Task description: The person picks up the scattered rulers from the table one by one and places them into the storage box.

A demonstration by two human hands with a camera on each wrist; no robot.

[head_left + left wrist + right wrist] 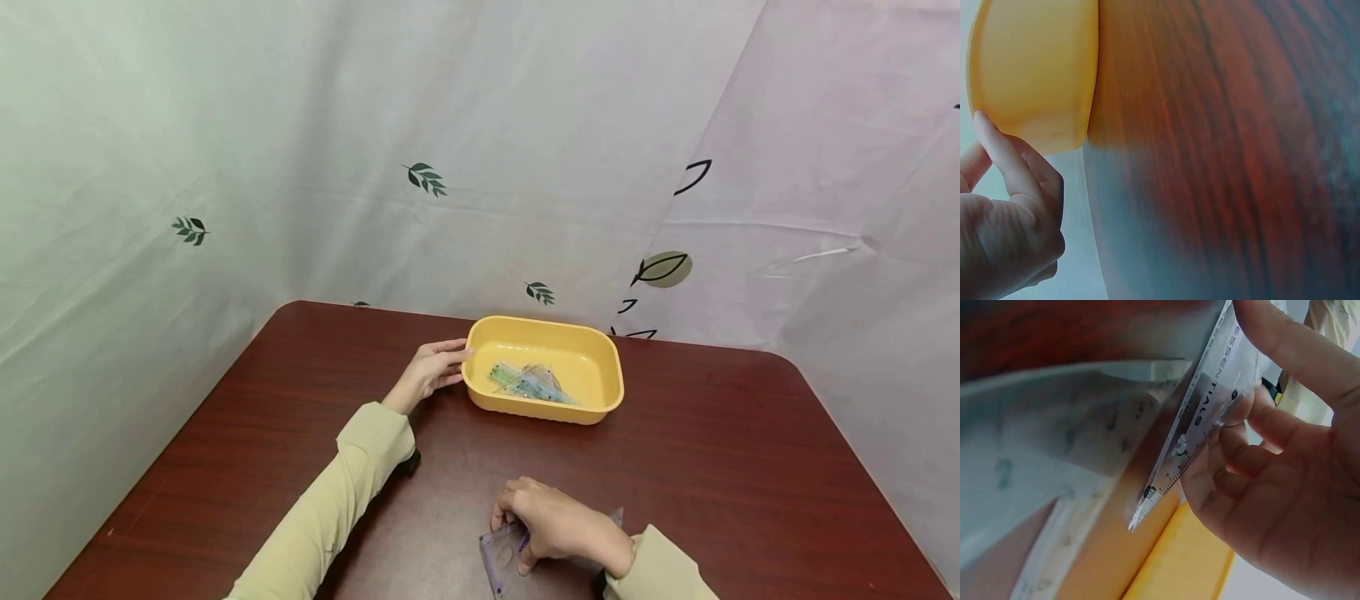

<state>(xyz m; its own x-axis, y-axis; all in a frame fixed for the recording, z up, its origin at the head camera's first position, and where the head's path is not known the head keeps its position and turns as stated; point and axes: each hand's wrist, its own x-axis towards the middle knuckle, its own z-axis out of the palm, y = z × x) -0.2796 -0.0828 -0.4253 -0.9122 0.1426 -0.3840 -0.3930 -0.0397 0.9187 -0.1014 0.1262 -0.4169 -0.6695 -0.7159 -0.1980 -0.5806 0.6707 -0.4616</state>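
Observation:
My left hand (435, 367) grips the left end of a yellow plastic tub (543, 329), its thumb at the rim (972, 75) and other fingers against the end wall. Inside the tub lie clear measuring pieces: a green-tinted ruler (504, 372), a bluish one (543, 388) and a rounded clear piece. At the table's near side my right hand (555, 521) pinches a clear set square (1204, 406) between thumb and fingers; it has purple marks and the word ESSENTIALS. Beneath the right wrist, another clear numbered piece (1035, 444) shows large and blurred.
The dark red wooden table (712, 433) has rounded far corners. A pale curtain with leaf prints (450, 100) hangs behind and at both sides. The tub stands near the table's far edge, beyond the right hand.

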